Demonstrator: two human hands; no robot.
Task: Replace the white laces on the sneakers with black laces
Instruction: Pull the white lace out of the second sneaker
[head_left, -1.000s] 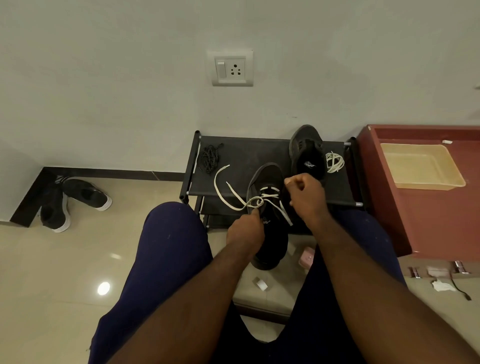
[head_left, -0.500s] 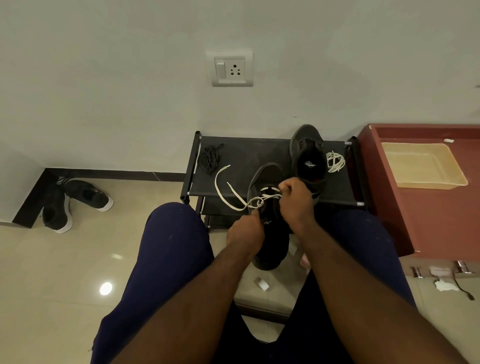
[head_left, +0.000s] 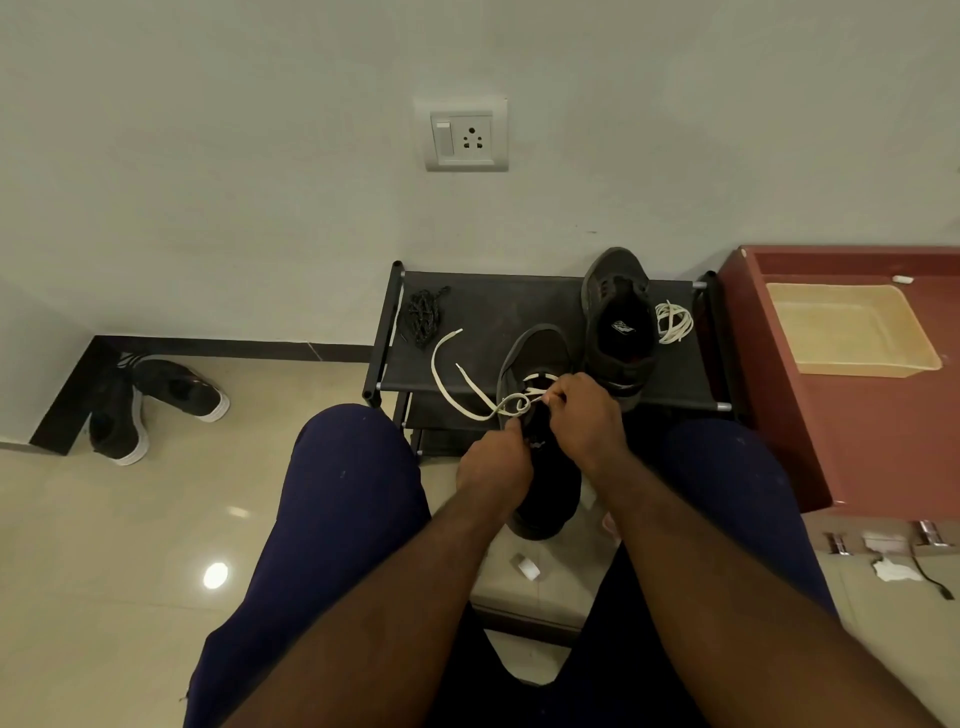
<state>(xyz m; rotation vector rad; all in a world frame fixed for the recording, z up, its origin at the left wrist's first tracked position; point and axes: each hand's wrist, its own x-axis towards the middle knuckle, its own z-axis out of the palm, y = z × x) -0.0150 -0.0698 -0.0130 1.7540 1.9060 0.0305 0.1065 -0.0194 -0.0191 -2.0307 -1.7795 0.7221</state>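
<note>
My right hand (head_left: 582, 415) has come back down to the sneaker (head_left: 545, 499) at the rack's (head_left: 493, 312) front edge, and its fingers now pinch the white lace (head_left: 452, 384) at the holes while my left hand (head_left: 493, 462) grips the sneaker, so I think one more row is about to come out.

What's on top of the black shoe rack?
A bundle of black laces, a black sneaker and a coiled white lace lie on the shoe rack. The held sneaker and its loose white lace hide part of the front.
</note>
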